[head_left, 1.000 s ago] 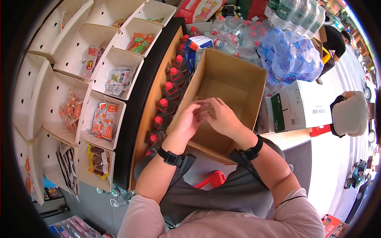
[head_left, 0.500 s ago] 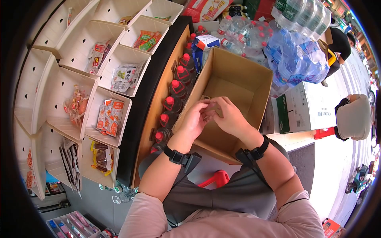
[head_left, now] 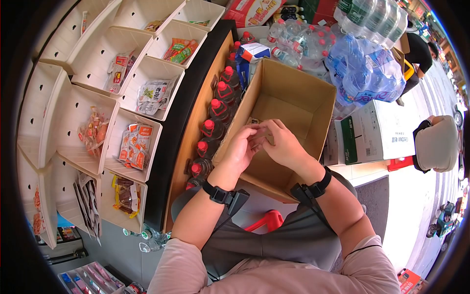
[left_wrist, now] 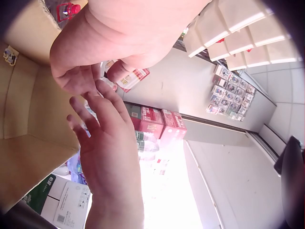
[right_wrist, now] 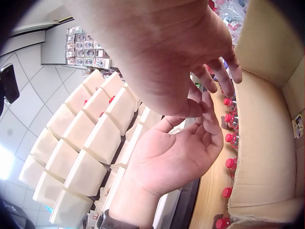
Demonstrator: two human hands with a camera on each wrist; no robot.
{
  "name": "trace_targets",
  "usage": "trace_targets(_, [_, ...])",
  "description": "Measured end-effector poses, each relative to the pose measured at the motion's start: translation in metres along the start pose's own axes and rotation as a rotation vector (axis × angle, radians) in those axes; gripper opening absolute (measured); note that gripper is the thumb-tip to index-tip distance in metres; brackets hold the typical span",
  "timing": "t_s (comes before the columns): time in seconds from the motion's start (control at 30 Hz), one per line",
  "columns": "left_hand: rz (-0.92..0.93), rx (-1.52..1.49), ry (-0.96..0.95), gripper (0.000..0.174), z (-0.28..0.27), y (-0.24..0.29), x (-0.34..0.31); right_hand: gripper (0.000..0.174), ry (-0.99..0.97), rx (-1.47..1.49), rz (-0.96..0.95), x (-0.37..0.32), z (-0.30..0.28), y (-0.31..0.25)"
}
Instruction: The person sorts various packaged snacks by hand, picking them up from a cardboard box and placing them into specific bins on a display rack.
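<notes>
Over the near part of a brown cardboard box (head_left: pixel 298 90), my left hand (head_left: pixel 240 151) and right hand (head_left: pixel 285 148) meet at the fingertips. The left palm (right_wrist: pixel 174 155) is turned up in the right wrist view, its fingers loosely bent. In the left wrist view, the back of the right hand (left_wrist: pixel 108 138) shows with its fingers spread and slightly bent. No object shows between the hands. A small printed patch (right_wrist: pixel 298 126) is on the box's inner side. Black straps (head_left: pixel 319 182) sit on both wrists.
Red-capped bottles (head_left: pixel 214 128) line the wooden ledge left of the box. Beyond them, slanted white bins (head_left: pixel 155 130) hold packaged snacks. Wrapped water bottles (head_left: pixel 364 71) and a white-and-green carton (head_left: pixel 377 134) stand to the right. A red stool part (head_left: pixel 268 221) shows between the knees.
The head view has shifted slightly, so box and bins appear a little further right. Both hands keep nearly the same pose, fingertips together over the box.
</notes>
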State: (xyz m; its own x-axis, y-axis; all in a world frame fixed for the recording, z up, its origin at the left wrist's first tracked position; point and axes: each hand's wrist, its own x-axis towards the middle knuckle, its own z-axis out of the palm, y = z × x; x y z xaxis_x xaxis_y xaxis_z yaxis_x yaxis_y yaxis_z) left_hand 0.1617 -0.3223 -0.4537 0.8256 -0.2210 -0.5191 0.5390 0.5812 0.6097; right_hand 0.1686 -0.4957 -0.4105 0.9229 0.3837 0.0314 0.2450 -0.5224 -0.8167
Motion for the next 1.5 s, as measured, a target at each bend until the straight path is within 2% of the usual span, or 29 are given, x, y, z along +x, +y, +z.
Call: trace_targets(1.5, [0.02, -0.004, 0.029, 0.018, 0.0056, -0.006, -0.0019, 0.034, -0.002, -0.028, 0.0, -0.0003, 0.0063, 0.0053])
